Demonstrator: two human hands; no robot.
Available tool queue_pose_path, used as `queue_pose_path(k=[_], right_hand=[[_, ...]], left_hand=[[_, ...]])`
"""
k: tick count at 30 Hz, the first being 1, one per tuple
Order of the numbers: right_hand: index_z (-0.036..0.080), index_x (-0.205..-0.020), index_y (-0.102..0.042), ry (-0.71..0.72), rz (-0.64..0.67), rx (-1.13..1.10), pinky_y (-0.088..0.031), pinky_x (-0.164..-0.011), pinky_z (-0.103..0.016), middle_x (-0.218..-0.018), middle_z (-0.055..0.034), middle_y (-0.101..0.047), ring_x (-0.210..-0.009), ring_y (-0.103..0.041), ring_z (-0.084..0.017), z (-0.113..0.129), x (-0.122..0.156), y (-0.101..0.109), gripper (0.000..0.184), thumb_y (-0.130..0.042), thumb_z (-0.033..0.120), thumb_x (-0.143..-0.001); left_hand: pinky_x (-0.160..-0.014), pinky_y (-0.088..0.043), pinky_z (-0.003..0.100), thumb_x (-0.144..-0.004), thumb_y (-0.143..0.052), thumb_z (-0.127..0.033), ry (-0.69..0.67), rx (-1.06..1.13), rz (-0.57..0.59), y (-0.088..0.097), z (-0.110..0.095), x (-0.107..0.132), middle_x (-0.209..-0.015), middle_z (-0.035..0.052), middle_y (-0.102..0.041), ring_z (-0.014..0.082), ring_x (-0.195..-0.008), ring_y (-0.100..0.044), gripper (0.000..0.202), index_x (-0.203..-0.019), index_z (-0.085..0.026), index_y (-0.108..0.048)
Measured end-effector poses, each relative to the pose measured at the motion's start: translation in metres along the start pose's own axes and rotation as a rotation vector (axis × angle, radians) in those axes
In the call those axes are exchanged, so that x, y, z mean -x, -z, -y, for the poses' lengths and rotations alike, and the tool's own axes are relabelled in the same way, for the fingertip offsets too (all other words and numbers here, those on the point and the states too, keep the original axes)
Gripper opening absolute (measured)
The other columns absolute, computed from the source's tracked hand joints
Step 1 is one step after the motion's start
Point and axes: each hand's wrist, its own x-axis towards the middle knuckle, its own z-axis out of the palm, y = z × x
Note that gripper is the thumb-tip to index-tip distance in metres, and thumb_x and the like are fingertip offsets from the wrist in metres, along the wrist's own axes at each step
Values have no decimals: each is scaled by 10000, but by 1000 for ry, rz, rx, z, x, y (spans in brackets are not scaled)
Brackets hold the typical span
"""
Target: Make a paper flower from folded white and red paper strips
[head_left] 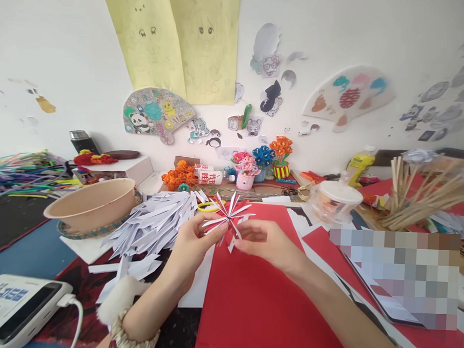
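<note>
Paper starburst (229,216): my left hand (194,239) pinches it; right hand (267,239) at its edge, grip unclear; red paper (257,308) beneath both.

Left hand (193,239): left of centre, thumb pinching toward fingers
Right hand (265,239): right of centre, fingers bent
Forearms (326,296): slanting inward

Tabletop (17,244), blue at left, partly covered by dark patterned sheeting. Left: bundled coloured fuzzy stems (20,172); white device (22,308) with plugged-in cable (80,316); beige basin (90,213) on round mat (75,232). Centre to right: heaped white paper strips (148,227); red paper (265,303); lidded tub (336,196), plastic-wrapped.
</note>
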Motion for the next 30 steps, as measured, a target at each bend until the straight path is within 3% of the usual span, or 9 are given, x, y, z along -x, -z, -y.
queue_pose_path(k=[4,7,11,17,22,26,30], right_hand=[[166,-878,-722,10,-15,44,-528,-787,-375,-874,-69,-731,-845,-687,-235,-1,-1,0,267,-773,390,-744],[153,-903,-691,-29,-40,-40,-547,-704,-367,-798,-62,-727,-731,-702,-222,-3,-2,1,305,-774,394,-737],[159,-953,-677,25,-87,-62,-555,-651,-359,-733,-51,-725,-635,-700,-211,-5,-3,-1,307,-751,387,-761],[228,-913,-753,316,-321,307,-533,-651,-366,-816,-76,-738,-727,-681,-247,-5,3,-11,163,-660,346,-851],[240,-778,-755,543,-358,550,-425,-550,-334,-667,-69,-652,-585,-570,-206,-7,7,-9,297,-532,341,-946],[226,-821,-757,507,-331,550,-469,-592,-347,-722,-79,-693,-631,-615,-220,-8,5,-8,263,-547,328,-943],[226,-965,-747,290,-310,325,-544,-763,-401,-922,-85,-759,-834,-697,-272,-5,1,-6,218,-675,403,-859]], left_hand=[[-603,-389,213,-695,-814,-384,5,-11,9,-1,0,-1,-780,-5,-656,92,-635,-492,328,-876,-152,-671],[-600,-396,216,-698,-812,-382,1,-10,9,0,0,-1,-759,-3,-654,100,-636,-504,336,-896,-151,-671],[-571,-387,220,-699,-809,-387,-18,-19,-2,1,0,-1,-710,-10,-624,96,-597,-485,331,-882,-147,-672],[-572,-415,228,-696,-808,-385,-39,-32,16,-1,0,1,-777,7,-662,100,-602,-523,310,-859,-154,-682],[-584,-438,238,-734,-781,-352,-38,-36,84,-4,0,3,-767,1,-678,120,-619,-581,253,-864,-165,-671],[-615,-453,242,-754,-759,-330,-95,-141,57,-3,1,3,-888,29,-705,160,-752,-628,232,-891,-169,-664],[-698,-465,271,-812,-695,-293,-276,-377,-3,1,3,1,-986,48,-725,210,-908,-645,161,-938,-193,-681]])
